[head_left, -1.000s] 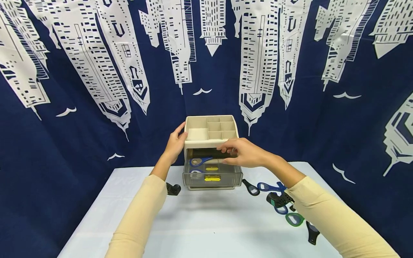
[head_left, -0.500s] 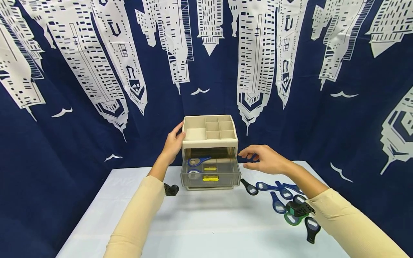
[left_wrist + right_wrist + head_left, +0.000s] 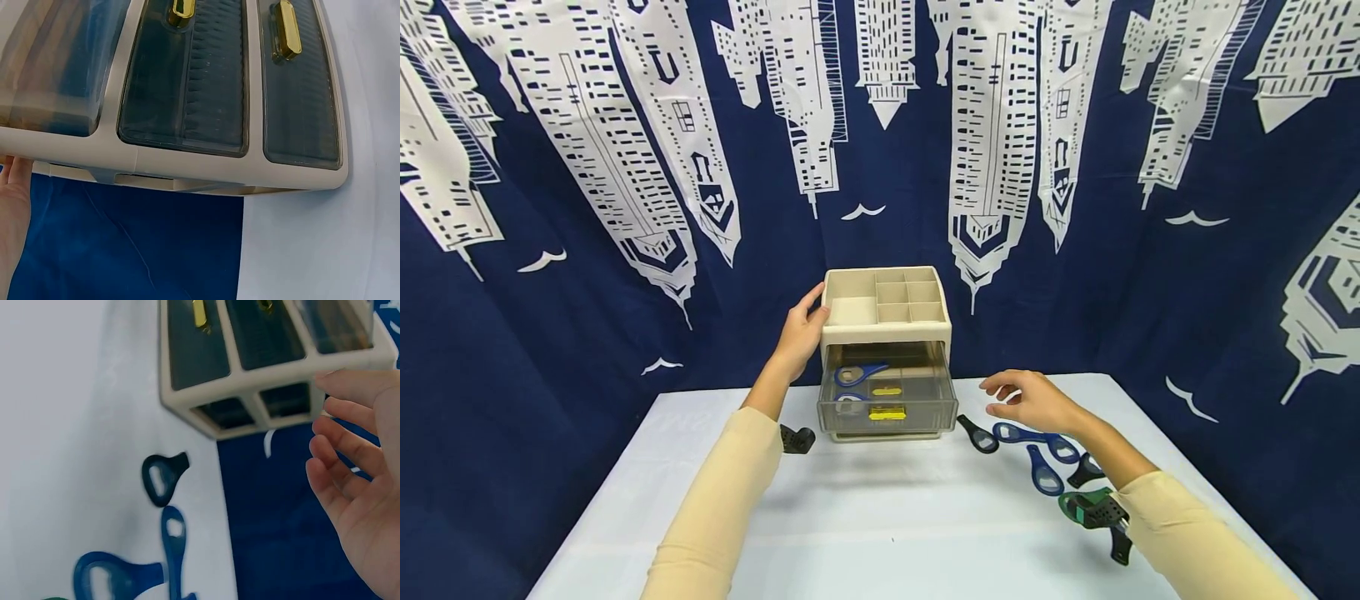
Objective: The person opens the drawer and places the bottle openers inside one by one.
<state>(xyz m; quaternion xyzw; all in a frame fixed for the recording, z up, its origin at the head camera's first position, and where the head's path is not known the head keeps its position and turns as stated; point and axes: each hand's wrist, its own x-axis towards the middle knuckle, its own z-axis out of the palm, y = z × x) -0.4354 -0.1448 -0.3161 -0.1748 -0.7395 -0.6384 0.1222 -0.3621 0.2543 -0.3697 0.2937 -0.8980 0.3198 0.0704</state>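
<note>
A cream drawer organizer (image 3: pixel 886 333) stands on the table, its clear top drawer (image 3: pixel 917 417) pulled out. Inside that drawer lies a blue paddle-shaped piece with an oval window (image 3: pixel 859 374). My left hand (image 3: pixel 800 336) rests on the organizer's upper left side, fingers straight along it and thumb at the front edge; in the left wrist view only part of this hand (image 3: pixel 14 209) shows. Off to the organizer's right, my right hand (image 3: pixel 1033 402) hovers with loosely bent fingers and holds nothing. The right wrist view shows this hand's palm (image 3: pixel 375 550) and fingers apart from one another.
On the table (image 3: pixel 850 517) at right lie several similar pieces, among them a black one (image 3: pixel 979 435), a blue one (image 3: pixel 1045 472) and a green one (image 3: pixel 1070 502), partly covered by the right wrist camera (image 3: pixel 1101 512). A navy curtain (image 3: pixel 775 242) with white buildings hangs behind.
My right hand has drawn back from above the pulled-out drawer, moving right and down toward the loose pieces. The left hand stays on the organizer, and the drawer remains out.
</note>
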